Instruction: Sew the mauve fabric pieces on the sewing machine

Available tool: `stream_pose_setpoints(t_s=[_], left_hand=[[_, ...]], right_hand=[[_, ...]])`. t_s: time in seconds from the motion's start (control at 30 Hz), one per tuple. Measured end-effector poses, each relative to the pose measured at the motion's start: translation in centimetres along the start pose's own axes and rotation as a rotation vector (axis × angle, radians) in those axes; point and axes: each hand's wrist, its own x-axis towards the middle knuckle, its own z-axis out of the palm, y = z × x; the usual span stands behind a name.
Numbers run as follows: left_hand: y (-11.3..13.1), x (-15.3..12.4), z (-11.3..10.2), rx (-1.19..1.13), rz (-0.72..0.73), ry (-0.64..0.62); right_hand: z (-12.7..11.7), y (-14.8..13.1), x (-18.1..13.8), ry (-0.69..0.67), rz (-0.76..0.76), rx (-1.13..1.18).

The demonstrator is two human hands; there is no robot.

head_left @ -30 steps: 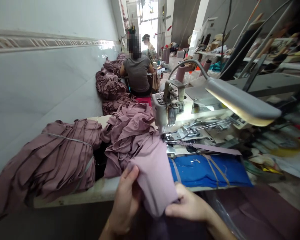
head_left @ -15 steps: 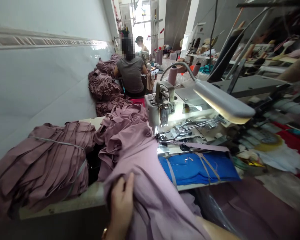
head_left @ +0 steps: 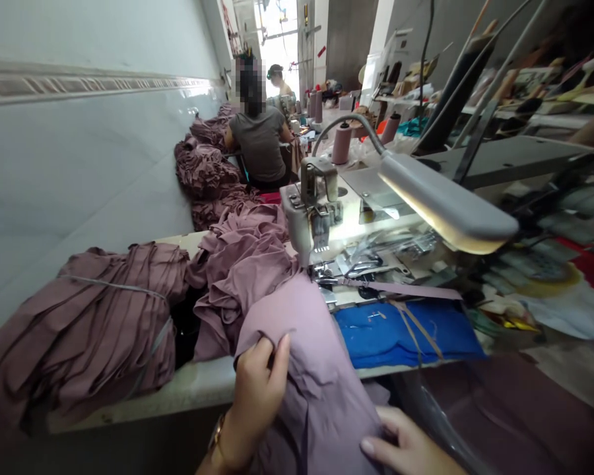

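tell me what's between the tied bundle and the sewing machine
A loose heap of mauve cloth lies on the table there, seen in the head view.

The mauve cloth is a thin, matt fabric that falls in soft folds. The tied bundle and the heap beside it are of the same dull stuff, while the blue cloth looks a shade smoother. The sewing machine has a pale painted metal body with bare, shiny steel parts about the needle, and the lamp over it has a smooth grey shell with a satin sheen. The wall is glossy white tile that mirrors the light, and the table top is pale, hard and scuffed.
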Motion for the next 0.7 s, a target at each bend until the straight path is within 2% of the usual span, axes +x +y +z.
stream_pose_setpoints(t_s=[0.2,0.4,0.53,0.7], left_hand=[[0.1,3.0,0.2,0.036,0.015,-0.056],[0.5,6.8,0.2,-0.022,0.014,-0.082],[0.7,9.5,0.2,-0.159,0.06,-0.118],[0.2,12.2,-0.3,-0.207,0.108,-0.256]], right_hand=[[-0.6,-0.5,1.5,0.029,-0.166,0.028],[-0.5,-0.2,1.9,0.15,-0.203,-0.016],[-0.2,-0.5,2.2,0.213,-0.211,0.012],[-0.2,-1.2,2.9,0.254,-0.234,0.027]])
